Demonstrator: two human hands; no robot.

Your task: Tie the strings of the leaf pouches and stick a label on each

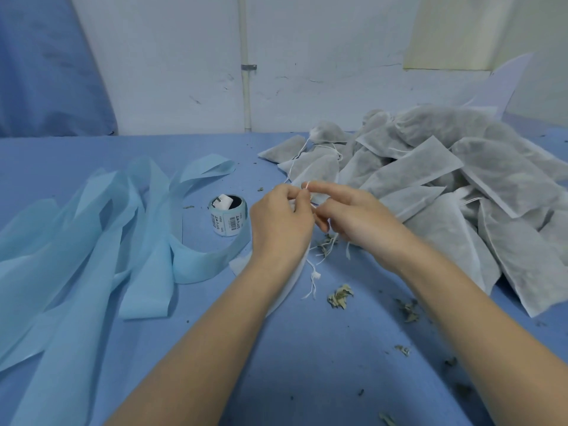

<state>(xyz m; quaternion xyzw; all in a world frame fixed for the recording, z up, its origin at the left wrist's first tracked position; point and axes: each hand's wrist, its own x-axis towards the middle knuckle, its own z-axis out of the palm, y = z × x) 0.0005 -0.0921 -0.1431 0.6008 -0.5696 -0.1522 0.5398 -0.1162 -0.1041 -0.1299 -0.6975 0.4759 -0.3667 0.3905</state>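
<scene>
My left hand (281, 221) and my right hand (353, 215) meet at the table's middle, both pinching the white string (305, 185) of one leaf pouch (295, 281), which lies mostly hidden beneath my left forearm. Loose string ends with a small white tag (315, 275) hang below my hands. A big heap of white leaf pouches (455, 186) fills the right side. The label roll (228, 215) stands upright just left of my left hand.
Long light-blue backing strips (101, 241) sprawl over the left half of the blue table (307, 364). Dried leaf crumbs (339, 296) are scattered in front of the heap. A white wall with a pipe (246, 72) stands behind.
</scene>
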